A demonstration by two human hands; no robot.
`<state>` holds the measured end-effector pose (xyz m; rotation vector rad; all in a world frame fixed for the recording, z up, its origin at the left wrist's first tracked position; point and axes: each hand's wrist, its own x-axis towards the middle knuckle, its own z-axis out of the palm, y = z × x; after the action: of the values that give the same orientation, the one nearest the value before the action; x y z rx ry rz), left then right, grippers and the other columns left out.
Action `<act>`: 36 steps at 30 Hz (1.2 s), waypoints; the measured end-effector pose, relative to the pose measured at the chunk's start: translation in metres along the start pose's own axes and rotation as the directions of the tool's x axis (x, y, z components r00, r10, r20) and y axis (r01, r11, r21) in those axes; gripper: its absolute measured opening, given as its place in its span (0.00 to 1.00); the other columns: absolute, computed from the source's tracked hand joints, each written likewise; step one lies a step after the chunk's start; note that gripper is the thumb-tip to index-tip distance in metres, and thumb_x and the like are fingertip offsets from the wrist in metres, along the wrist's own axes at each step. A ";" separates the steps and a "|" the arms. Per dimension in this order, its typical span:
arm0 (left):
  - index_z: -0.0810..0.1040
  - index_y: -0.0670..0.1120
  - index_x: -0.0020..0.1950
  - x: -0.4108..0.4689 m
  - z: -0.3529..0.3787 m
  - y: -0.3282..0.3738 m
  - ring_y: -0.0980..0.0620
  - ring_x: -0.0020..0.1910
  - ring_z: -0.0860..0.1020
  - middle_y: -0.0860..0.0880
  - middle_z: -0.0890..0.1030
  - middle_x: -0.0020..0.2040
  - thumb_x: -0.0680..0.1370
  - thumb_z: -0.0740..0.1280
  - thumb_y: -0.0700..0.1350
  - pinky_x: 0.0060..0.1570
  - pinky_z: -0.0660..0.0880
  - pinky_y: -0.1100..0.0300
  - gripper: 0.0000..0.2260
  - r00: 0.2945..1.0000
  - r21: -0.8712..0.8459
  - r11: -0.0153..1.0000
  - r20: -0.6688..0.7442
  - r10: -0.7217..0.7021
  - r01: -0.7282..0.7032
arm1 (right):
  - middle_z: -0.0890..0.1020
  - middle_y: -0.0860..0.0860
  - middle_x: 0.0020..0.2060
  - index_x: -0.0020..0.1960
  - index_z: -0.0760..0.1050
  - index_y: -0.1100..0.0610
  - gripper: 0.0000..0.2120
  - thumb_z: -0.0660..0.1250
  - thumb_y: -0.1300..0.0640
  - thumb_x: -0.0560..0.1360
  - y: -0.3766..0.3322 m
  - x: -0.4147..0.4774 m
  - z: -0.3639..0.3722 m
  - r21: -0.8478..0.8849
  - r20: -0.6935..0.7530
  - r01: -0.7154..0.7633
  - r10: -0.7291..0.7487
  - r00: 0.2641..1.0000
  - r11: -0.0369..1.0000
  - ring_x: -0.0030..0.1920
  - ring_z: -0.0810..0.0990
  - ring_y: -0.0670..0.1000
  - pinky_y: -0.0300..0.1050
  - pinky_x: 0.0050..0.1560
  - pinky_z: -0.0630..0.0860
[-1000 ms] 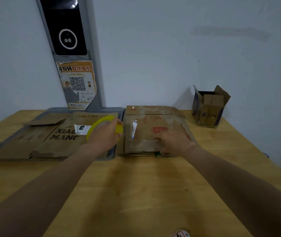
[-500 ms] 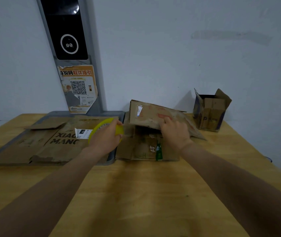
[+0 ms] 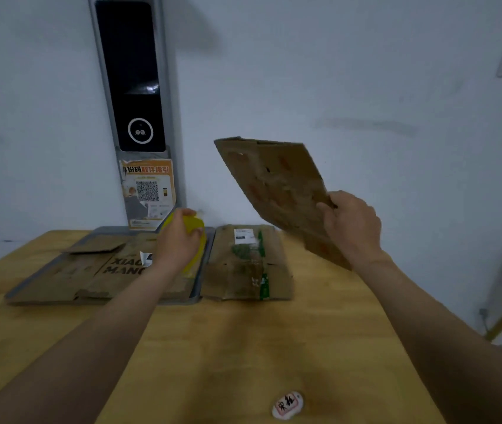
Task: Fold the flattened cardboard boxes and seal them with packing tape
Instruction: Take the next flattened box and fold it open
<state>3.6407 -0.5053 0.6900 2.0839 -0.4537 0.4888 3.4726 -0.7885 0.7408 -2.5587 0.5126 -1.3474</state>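
My right hand [image 3: 352, 226] grips a flattened brown cardboard box [image 3: 277, 185] by its right edge and holds it tilted in the air above the table. My left hand [image 3: 179, 243] holds a yellow roll of packing tape [image 3: 196, 240] over the left cardboard. A second flattened box with green tape and a white label [image 3: 248, 264] lies flat on the wooden table [image 3: 243, 347]. A larger flattened box printed with dark letters [image 3: 96, 270] lies on a grey tray [image 3: 205, 270] at the left.
A dark upright terminal with an orange QR-code poster [image 3: 148, 191] stands against the wall behind the tray. A small white sticker with red print [image 3: 288, 404] lies near the table's front edge. The table's right edge drops off beside my right forearm.
My right hand has lifted the top flattened box off the stack and raised it up and to the right, uncovering the green-taped box beneath. My left hand stays in place with the tape.
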 end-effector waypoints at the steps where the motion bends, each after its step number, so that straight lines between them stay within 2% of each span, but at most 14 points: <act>1: 0.70 0.53 0.65 -0.007 -0.011 0.007 0.54 0.45 0.72 0.54 0.73 0.53 0.82 0.68 0.46 0.43 0.69 0.53 0.13 1.000 0.000 1.000 -0.017 0.006 -0.006 | 0.84 0.49 0.44 0.49 0.81 0.51 0.09 0.66 0.48 0.82 -0.002 -0.005 -0.012 0.062 0.017 -0.041 0.040 0.999 0.997 0.46 0.82 0.56 0.52 0.45 0.79; 4: 0.70 0.51 0.68 -0.029 -0.046 0.021 0.52 0.45 0.71 0.53 0.73 0.52 0.82 0.67 0.46 0.43 0.69 0.53 0.15 0.997 -0.024 1.000 -0.079 -0.006 0.004 | 0.85 0.49 0.46 0.52 0.83 0.51 0.11 0.67 0.45 0.81 -0.006 -0.018 -0.040 0.250 0.165 -0.176 0.137 0.977 0.952 0.50 0.83 0.55 0.56 0.51 0.81; 6: 0.70 0.50 0.68 -0.044 -0.070 0.024 0.52 0.43 0.72 0.52 0.73 0.53 0.83 0.66 0.47 0.38 0.68 0.55 0.14 0.989 -0.027 0.999 -0.143 -0.032 0.028 | 0.85 0.55 0.44 0.51 0.83 0.56 0.12 0.68 0.48 0.81 -0.006 -0.031 -0.051 0.371 0.244 -0.234 0.149 0.958 0.899 0.48 0.84 0.58 0.59 0.51 0.82; 9: 0.69 0.48 0.69 -0.066 -0.100 0.017 0.50 0.42 0.72 0.48 0.76 0.53 0.83 0.66 0.46 0.31 0.62 0.57 0.15 0.967 -0.010 0.995 -0.238 -0.095 0.095 | 0.85 0.63 0.48 0.54 0.81 0.63 0.14 0.70 0.51 0.81 -0.003 -0.054 -0.056 0.522 0.373 -0.340 0.149 0.916 0.782 0.50 0.84 0.63 0.67 0.53 0.81; 11: 0.70 0.47 0.68 -0.082 -0.114 0.005 0.44 0.45 0.75 0.43 0.79 0.55 0.83 0.66 0.44 0.34 0.64 0.56 0.14 0.940 -0.005 0.989 -0.311 -0.142 0.148 | 0.87 0.58 0.49 0.54 0.83 0.57 0.08 0.70 0.54 0.80 0.000 -0.067 -0.054 0.630 0.463 -0.427 0.127 0.877 0.649 0.51 0.87 0.57 0.57 0.45 0.85; 13: 0.71 0.46 0.67 -0.096 -0.124 -0.009 0.37 0.53 0.78 0.40 0.80 0.58 0.82 0.66 0.43 0.42 0.69 0.52 0.14 0.907 -0.013 0.984 -0.386 -0.170 0.179 | 0.88 0.50 0.49 0.56 0.84 0.53 0.06 0.70 0.55 0.80 0.003 -0.077 -0.051 0.685 0.541 -0.487 0.069 0.838 0.542 0.51 0.87 0.53 0.49 0.41 0.85; 15: 0.70 0.46 0.68 -0.106 -0.132 -0.023 0.36 0.58 0.78 0.39 0.80 0.61 0.82 0.66 0.43 0.49 0.72 0.48 0.15 0.874 -0.043 0.977 -0.440 -0.207 0.209 | 0.88 0.51 0.52 0.60 0.83 0.55 0.10 0.70 0.56 0.80 0.008 -0.082 -0.043 0.701 0.578 -0.513 0.027 0.815 0.496 0.55 0.86 0.53 0.54 0.48 0.84; 18: 0.70 0.47 0.69 -0.111 -0.135 -0.043 0.37 0.61 0.77 0.41 0.78 0.63 0.82 0.66 0.44 0.50 0.69 0.51 0.15 0.852 -0.137 0.960 -0.443 -0.280 0.245 | 0.87 0.51 0.55 0.61 0.82 0.54 0.10 0.69 0.56 0.81 0.013 -0.086 -0.025 0.677 0.624 -0.572 0.050 0.780 0.463 0.57 0.86 0.53 0.61 0.57 0.81; 20: 0.70 0.48 0.69 -0.111 -0.131 -0.052 0.38 0.63 0.76 0.43 0.77 0.65 0.82 0.66 0.45 0.52 0.69 0.52 0.15 0.849 -0.197 0.939 -0.406 -0.339 0.281 | 0.87 0.51 0.54 0.60 0.83 0.52 0.09 0.68 0.56 0.82 0.012 -0.090 -0.011 0.654 0.652 -0.588 0.042 0.757 0.476 0.55 0.86 0.53 0.60 0.54 0.83; 24: 0.71 0.50 0.70 -0.109 -0.119 -0.063 0.40 0.68 0.73 0.45 0.73 0.69 0.83 0.67 0.47 0.56 0.70 0.50 0.16 0.864 -0.283 0.896 -0.278 -0.419 0.343 | 0.87 0.50 0.55 0.59 0.83 0.48 0.10 0.65 0.57 0.83 0.003 -0.098 0.008 0.655 0.690 -0.625 0.003 0.724 0.425 0.54 0.86 0.51 0.50 0.43 0.85; 27: 0.71 0.51 0.69 -0.104 -0.110 -0.070 0.40 0.67 0.73 0.45 0.73 0.70 0.83 0.67 0.46 0.56 0.72 0.48 0.15 0.890 -0.283 0.896 -0.207 -0.406 0.343 | 0.86 0.48 0.56 0.64 0.80 0.50 0.12 0.62 0.57 0.85 -0.001 -0.099 0.015 0.668 0.691 -0.625 -0.026 0.722 0.404 0.55 0.85 0.49 0.50 0.46 0.85; 32: 0.69 0.50 0.70 -0.091 -0.104 -0.073 0.39 0.66 0.74 0.44 0.74 0.69 0.83 0.65 0.47 0.54 0.71 0.49 0.16 0.858 -0.313 0.883 -0.272 -0.436 0.350 | 0.86 0.46 0.56 0.61 0.81 0.46 0.13 0.59 0.57 0.86 0.002 -0.101 0.021 0.653 0.687 -0.633 0.027 0.726 0.416 0.56 0.84 0.48 0.53 0.52 0.83; 36: 0.70 0.51 0.70 -0.081 -0.109 -0.080 0.40 0.68 0.73 0.45 0.74 0.70 0.83 0.65 0.46 0.55 0.69 0.52 0.15 0.829 -0.343 0.882 -0.347 -0.438 0.322 | 0.86 0.40 0.53 0.60 0.79 0.41 0.16 0.55 0.56 0.87 0.008 -0.100 0.025 0.626 0.701 -0.685 0.117 0.704 0.373 0.56 0.83 0.45 0.50 0.53 0.78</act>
<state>3.5931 -0.3618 0.6474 1.6806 0.1507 0.5732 3.4395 -0.7557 0.6491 -1.5931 0.2299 -0.3761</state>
